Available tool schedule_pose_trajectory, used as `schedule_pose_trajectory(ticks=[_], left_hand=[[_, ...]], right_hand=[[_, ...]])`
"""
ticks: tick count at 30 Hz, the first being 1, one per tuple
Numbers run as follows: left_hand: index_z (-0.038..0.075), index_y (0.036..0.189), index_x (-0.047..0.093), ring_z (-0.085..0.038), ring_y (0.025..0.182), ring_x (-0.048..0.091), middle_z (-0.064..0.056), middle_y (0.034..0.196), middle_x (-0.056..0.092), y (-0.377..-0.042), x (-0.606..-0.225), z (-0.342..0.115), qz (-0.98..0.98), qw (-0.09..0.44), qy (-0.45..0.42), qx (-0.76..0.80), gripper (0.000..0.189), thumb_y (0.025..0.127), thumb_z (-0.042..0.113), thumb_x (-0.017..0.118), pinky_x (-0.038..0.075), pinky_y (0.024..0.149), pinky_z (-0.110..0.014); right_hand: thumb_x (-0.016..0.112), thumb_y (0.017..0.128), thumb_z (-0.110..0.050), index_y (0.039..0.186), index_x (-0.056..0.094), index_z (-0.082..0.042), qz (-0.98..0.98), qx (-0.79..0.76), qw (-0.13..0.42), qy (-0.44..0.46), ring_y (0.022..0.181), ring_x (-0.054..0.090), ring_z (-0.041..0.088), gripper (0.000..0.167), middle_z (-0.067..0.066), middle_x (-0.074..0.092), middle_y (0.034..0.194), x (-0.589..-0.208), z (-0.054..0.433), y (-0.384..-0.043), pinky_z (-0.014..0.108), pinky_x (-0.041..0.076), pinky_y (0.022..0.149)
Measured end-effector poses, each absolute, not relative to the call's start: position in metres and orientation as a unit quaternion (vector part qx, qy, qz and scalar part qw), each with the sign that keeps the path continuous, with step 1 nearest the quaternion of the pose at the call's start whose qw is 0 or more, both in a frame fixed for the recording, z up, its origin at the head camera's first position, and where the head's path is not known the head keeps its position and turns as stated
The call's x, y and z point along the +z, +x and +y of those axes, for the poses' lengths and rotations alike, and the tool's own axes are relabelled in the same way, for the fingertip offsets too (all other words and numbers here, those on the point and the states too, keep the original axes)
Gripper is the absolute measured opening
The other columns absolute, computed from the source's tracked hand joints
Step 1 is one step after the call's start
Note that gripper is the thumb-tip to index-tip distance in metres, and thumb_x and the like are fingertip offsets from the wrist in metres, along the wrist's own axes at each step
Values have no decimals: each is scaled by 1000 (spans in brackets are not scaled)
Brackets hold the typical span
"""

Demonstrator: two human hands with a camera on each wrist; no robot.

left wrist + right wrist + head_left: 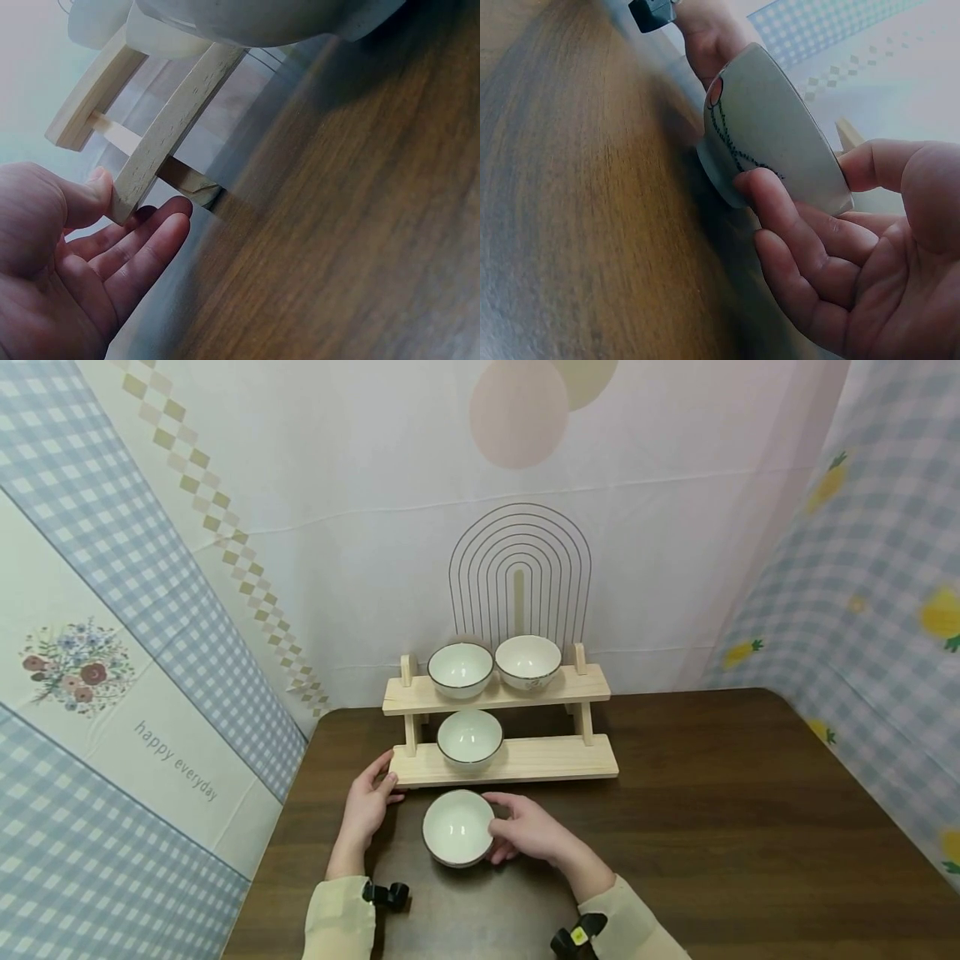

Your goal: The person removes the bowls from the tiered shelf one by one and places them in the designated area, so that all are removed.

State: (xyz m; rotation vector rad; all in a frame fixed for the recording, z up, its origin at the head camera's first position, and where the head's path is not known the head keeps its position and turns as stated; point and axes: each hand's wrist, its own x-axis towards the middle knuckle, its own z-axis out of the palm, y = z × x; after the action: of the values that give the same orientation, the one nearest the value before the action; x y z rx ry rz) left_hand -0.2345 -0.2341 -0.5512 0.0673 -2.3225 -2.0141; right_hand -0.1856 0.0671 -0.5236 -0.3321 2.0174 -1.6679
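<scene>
My right hand (532,828) pinches the right side of a white bowl (457,828) with a dark rim. In the right wrist view the thumb lies at that bowl's rim and the fingers reach under its side, where a dark line pattern (731,146) shows. The bowl is in front of a two-tier wooden rack (555,758), close over the table. My left hand (366,802) holds the left end of the rack's lower board (161,142), thumb on top and fingers beneath. Another white bowl (470,737) sits on the lower tier, left of its middle.
Two more white bowls, a left one (461,670) and a right one (528,662), stand side by side on the upper tier. The dark wooden table (712,827) extends to the right. A patterned cloth (360,543) hangs behind, with checked cloth (862,610) at the right.
</scene>
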Motion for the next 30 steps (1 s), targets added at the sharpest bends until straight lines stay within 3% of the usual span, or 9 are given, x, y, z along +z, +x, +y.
schedule_pose_trajectory(ticks=[15, 26, 30], left_hand=[[-8, 159, 42, -27, 103, 67, -34, 144, 50, -233, -547, -234, -752, 31, 19, -658, 51, 110, -2, 53, 64, 79, -37], [-7, 159, 44, -22, 102, 68, -32, 143, 51, -233, -547, -234, -754, 31, 23, -656, 51, 109, -2, 55, 64, 82, -43], [-6, 159, 45, -23, 102, 68, -32, 142, 52, -232, -546, -234, -755, 32, 24, -654, 51, 109, -2, 56, 64, 82, -43]], right_hand=[[61, 96, -9, 161, 37, 7, 747, -601, 256, -123, 64, 73, 23, 72, 16, 75, 77, -526, 68, -187, 31, 57, 57], [62, 105, -17, 165, 32, 4, 738, -592, 286, -152, 75, 74, 28, 71, 20, 77, 89, -522, 79, -188, 46, 64, 73], [63, 106, -20, 165, 31, 3, 738, -588, 292, -153, 77, 75, 30, 71, 18, 77, 91, -521, 80, -189, 46, 65, 75]])
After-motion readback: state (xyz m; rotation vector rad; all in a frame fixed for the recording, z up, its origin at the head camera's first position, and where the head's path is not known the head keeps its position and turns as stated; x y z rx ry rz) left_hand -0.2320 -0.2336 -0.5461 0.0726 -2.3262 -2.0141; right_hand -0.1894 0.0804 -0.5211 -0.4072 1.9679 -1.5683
